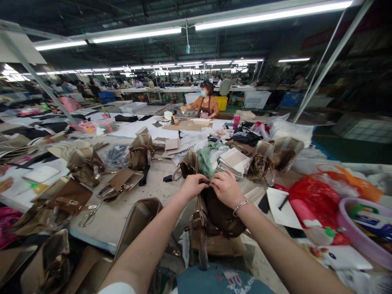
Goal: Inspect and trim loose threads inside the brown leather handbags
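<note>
The bag (219, 214) lies directly below our hands and between our forearms, its dark body dropping from the rim (208, 182) toward us. The rim runs crosswise from hand to hand, while the longer line of the body seems to point down at our lap. Our right hand (227, 188) is the nearer to the main bulk, sitting almost over it; our left hand (194, 188) keeps to the left end of the rim, above the hanging strap (202, 243).

Both hands are curled in a close pinch on the rim, nearly touching each other, and neither is free. What lies under our right palm we cannot tell. A smaller bag (189, 164) stands just beyond our left hand, and stacked cards (234, 162) lie just past our right.
</note>
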Demonstrator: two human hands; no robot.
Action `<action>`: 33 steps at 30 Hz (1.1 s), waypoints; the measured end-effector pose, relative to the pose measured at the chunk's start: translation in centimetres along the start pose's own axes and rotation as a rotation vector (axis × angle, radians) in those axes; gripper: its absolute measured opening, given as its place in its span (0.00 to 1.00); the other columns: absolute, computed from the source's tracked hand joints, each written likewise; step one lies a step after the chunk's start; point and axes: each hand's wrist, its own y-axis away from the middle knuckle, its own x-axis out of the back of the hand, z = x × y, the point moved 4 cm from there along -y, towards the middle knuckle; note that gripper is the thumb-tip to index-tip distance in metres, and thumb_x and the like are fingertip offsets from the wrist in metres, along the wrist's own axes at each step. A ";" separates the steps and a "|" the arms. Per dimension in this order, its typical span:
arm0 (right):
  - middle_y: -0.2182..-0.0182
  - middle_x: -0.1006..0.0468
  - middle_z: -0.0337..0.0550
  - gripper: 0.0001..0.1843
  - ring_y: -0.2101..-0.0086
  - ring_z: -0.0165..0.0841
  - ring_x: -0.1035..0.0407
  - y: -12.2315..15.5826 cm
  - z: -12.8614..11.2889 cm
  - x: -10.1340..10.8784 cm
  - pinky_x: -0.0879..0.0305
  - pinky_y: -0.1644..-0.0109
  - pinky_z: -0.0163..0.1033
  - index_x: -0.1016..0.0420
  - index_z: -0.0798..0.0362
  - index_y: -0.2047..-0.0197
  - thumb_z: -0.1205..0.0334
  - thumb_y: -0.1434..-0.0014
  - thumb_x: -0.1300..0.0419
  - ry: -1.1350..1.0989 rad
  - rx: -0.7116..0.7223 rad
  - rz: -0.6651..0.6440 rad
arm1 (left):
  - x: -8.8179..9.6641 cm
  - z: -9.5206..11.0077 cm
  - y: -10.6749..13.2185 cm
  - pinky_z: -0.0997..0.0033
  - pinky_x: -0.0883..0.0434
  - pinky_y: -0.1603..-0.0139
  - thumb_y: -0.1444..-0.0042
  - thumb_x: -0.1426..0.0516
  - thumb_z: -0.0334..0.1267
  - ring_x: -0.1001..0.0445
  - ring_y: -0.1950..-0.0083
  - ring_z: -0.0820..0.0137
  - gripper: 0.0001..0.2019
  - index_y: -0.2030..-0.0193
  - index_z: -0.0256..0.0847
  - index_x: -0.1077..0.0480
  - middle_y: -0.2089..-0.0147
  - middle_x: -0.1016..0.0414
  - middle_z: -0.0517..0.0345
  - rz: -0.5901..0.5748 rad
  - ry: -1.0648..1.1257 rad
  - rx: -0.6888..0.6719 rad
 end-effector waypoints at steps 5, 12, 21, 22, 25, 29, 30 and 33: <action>0.69 0.31 0.43 0.08 0.63 0.34 0.39 -0.4 0.3 -0.2 0.45 0.49 0.43 0.29 0.53 0.71 0.66 0.43 0.47 -0.030 -0.052 -0.007 | -0.1 0.2 -0.1 0.75 0.31 0.60 0.53 0.41 0.35 0.25 0.63 0.71 0.08 0.65 0.42 0.24 0.66 0.21 0.62 -0.002 0.037 0.009; 0.67 0.32 0.46 0.07 0.63 0.34 0.39 -0.2 0.7 -0.8 0.39 0.58 0.37 0.31 0.54 0.72 0.68 0.45 0.47 -0.068 -0.115 0.028 | -0.2 0.6 -0.2 0.74 0.31 0.60 0.52 0.42 0.36 0.25 0.63 0.70 0.08 0.65 0.43 0.23 0.66 0.21 0.61 0.005 0.004 0.030; 0.67 0.33 0.45 0.06 0.64 0.34 0.39 0.0 0.7 -1.2 0.39 0.57 0.37 0.31 0.54 0.72 0.67 0.45 0.46 -0.056 -0.133 0.062 | -0.3 0.9 -0.4 0.73 0.31 0.58 0.51 0.43 0.36 0.25 0.62 0.70 0.08 0.66 0.43 0.23 0.65 0.21 0.61 0.014 -0.060 0.020; 0.67 0.33 0.45 0.06 0.64 0.34 0.39 0.0 0.7 -1.2 0.39 0.58 0.37 0.31 0.54 0.72 0.67 0.45 0.46 -0.051 -0.134 0.064 | -0.3 0.9 -0.4 0.73 0.31 0.58 0.50 0.43 0.36 0.25 0.62 0.70 0.08 0.66 0.43 0.23 0.65 0.21 0.61 0.013 -0.070 0.015; 0.68 0.33 0.45 0.06 0.64 0.34 0.39 0.0 0.4 -1.2 0.39 0.58 0.37 0.31 0.54 0.72 0.67 0.45 0.46 -0.037 -0.138 0.066 | -0.3 1.0 -0.4 0.73 0.31 0.59 0.50 0.44 0.35 0.25 0.62 0.69 0.08 0.66 0.43 0.23 0.65 0.21 0.60 0.001 -0.105 -0.010; 0.69 0.33 0.45 0.05 0.64 0.34 0.39 0.0 0.4 -1.3 0.40 0.58 0.38 0.30 0.53 0.72 0.66 0.46 0.45 -0.037 -0.159 0.066 | -0.1 1.1 -0.5 0.74 0.31 0.59 0.49 0.45 0.34 0.25 0.63 0.70 0.08 0.65 0.43 0.24 0.65 0.21 0.61 -0.028 -0.125 -0.048; 0.69 0.33 0.44 0.05 0.64 0.34 0.39 0.1 0.4 -1.3 0.40 0.58 0.37 0.30 0.53 0.72 0.65 0.46 0.44 -0.039 -0.168 0.065 | 0.0 1.1 -0.5 0.74 0.31 0.59 0.49 0.44 0.34 0.25 0.63 0.71 0.08 0.65 0.44 0.24 0.65 0.21 0.61 -0.038 -0.120 -0.059; 0.69 0.32 0.44 0.06 0.64 0.34 0.38 0.0 0.5 -1.4 0.40 0.58 0.37 0.29 0.53 0.72 0.64 0.45 0.45 -0.036 -0.184 0.061 | 0.2 1.2 -0.4 0.75 0.31 0.59 0.51 0.43 0.34 0.25 0.62 0.71 0.09 0.63 0.44 0.24 0.63 0.21 0.62 -0.079 -0.090 -0.096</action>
